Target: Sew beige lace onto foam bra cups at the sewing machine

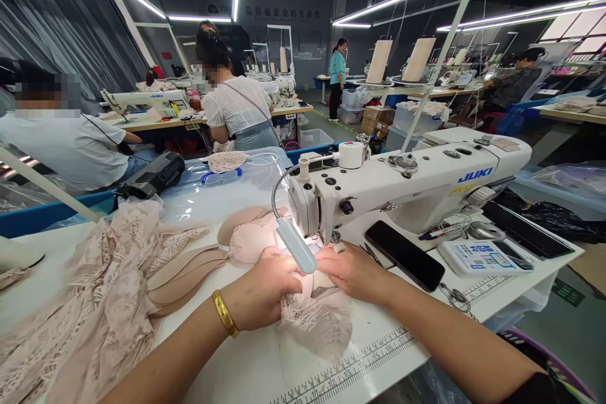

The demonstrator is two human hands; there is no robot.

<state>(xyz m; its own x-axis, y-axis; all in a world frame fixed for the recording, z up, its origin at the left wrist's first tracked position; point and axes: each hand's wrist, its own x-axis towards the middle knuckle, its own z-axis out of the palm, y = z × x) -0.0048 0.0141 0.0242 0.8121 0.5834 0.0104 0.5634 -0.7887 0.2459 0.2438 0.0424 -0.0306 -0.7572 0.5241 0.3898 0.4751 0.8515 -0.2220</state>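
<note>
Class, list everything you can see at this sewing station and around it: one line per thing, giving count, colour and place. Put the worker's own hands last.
sewing machine: one, white, on the table right of centre.
lamp: one, pale blue on a grey gooseneck, over the needle area.
lace piece: one, pale pink, under both hands at the needle.
lace pile: one heap, pale pink, left of the table.
padded cups: several, beige-pink, stacked between the pile and the machine.
phone: one, black, flat by the machine base.
scissors: one small pair, metal, near the table's right edge.
table: one, white, printed ruler along its front.
co-workers: at least four, seated or standing behind.
left hand: one, gold bangle on its wrist, gripping the lace piece.
right hand: one, pressing the lace piece flat.
</note>
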